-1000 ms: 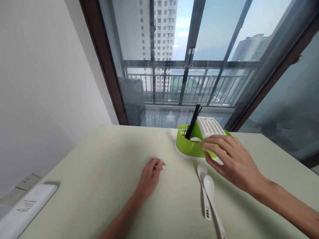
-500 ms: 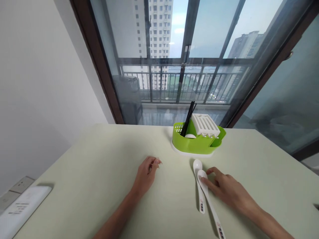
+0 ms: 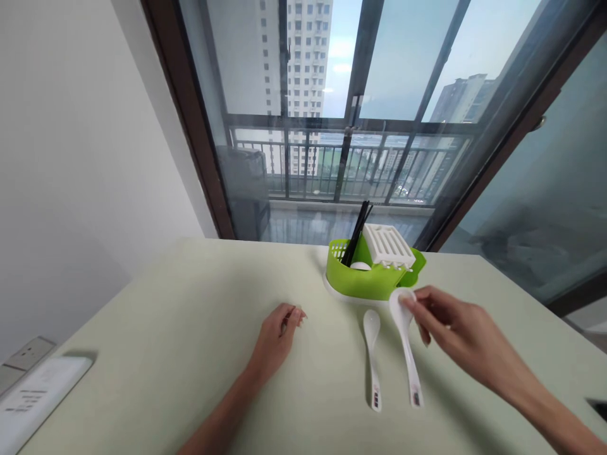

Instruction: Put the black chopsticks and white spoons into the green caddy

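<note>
My right hand (image 3: 455, 328) pinches the bowl end of a white plastic spoon (image 3: 408, 344) and holds it lifted above the pale green table (image 3: 165, 328), its handle hanging down toward me. A second white spoon (image 3: 372, 360) lies flat on the table just left of it. Right behind them stands a green cutlery drainer (image 3: 365, 278) with black chopsticks (image 3: 355, 232), a white slotted insert (image 3: 389, 245) and a white spoon bowl inside. My left hand (image 3: 277, 335) rests on the table with its fingers curled, holding nothing.
A white power strip (image 3: 33, 398) lies at the table's near left edge by a wall socket (image 3: 26, 354). A large window with a dark frame and balcony railing runs behind the table's far edge. A dark object (image 3: 598, 407) shows at the right edge.
My right hand left the drainer, came down onto the right-hand spoon, then picked it up by the bowl and raised it toward the drainer. My left hand stayed put.
</note>
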The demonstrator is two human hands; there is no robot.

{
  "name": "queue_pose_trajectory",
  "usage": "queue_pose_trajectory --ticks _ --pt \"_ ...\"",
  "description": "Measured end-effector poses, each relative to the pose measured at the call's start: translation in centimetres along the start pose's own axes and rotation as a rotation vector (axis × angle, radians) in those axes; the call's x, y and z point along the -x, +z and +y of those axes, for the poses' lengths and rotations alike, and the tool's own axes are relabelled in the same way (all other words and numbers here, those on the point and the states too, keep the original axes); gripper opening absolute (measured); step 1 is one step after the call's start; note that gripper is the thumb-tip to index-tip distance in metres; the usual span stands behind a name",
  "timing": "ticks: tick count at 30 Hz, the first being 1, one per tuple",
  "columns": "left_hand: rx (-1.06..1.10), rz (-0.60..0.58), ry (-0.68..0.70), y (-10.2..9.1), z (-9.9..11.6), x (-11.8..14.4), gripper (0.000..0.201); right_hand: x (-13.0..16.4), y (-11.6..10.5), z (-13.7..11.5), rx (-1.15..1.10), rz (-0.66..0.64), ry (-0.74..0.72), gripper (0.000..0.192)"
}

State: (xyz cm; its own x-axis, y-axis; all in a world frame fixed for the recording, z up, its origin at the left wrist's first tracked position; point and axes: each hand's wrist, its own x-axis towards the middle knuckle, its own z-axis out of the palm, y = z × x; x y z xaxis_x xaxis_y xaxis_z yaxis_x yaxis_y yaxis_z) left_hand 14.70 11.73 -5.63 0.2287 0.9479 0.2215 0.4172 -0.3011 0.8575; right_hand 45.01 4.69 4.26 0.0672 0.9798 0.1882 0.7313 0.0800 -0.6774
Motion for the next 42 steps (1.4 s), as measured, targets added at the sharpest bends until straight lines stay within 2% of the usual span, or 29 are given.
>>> queue_pose_trajectory --ticks 3,6,8,10,14,17,22,28,34,39,42 --pt "0.013 -0.001 0.011 0.1 0.0 0.0 0.039 -1.8 -2.2 -3.7 0.051 0.316 -0.122 0.043" --pt "0.022 -0.007 0.018 0.4 -0.1 0.1 0.038 -4.3 -3.2 -6.0 0.159 0.595 -0.263 0.035" --pt "0.030 -0.011 0.020 0.5 -0.2 0.1 0.039 -6.1 -3.2 -6.7 0.240 0.706 -0.352 0.029" --pt "0.037 -0.013 0.018 0.7 -0.3 0.1 0.038 -7.8 -2.5 -6.8 0.327 0.737 -0.389 0.025" --pt "0.056 -0.014 0.013 1.0 -0.4 0.1 0.038 -10.0 -0.2 -5.9 0.520 0.715 -0.364 0.027" --pt "0.051 -0.015 0.021 1.2 -0.4 0.2 0.038 -10.7 1.7 -4.8 0.646 0.650 -0.384 0.029" --pt "0.070 -0.020 0.035 1.4 -0.1 0.3 0.037 -11.2 3.9 -3.6 0.837 0.509 -0.434 0.033" --pt "0.066 -0.026 0.051 1.5 -0.2 0.3 0.036 -10.8 5.7 -3.0 0.956 0.374 -0.446 0.023" --pt "0.060 -0.051 0.033 1.3 -0.1 0.4 0.038 -10.3 6.3 -3.4 0.984 0.289 -0.469 0.018" --pt "0.046 -0.053 0.029 1.1 -0.2 0.5 0.039 -9.8 6.0 -4.3 1.003 0.168 -0.485 0.014" --pt "0.035 -0.047 0.032 1.0 -0.2 0.5 0.040 -8.9 5.4 -4.6 0.951 0.215 -0.543 0.020"
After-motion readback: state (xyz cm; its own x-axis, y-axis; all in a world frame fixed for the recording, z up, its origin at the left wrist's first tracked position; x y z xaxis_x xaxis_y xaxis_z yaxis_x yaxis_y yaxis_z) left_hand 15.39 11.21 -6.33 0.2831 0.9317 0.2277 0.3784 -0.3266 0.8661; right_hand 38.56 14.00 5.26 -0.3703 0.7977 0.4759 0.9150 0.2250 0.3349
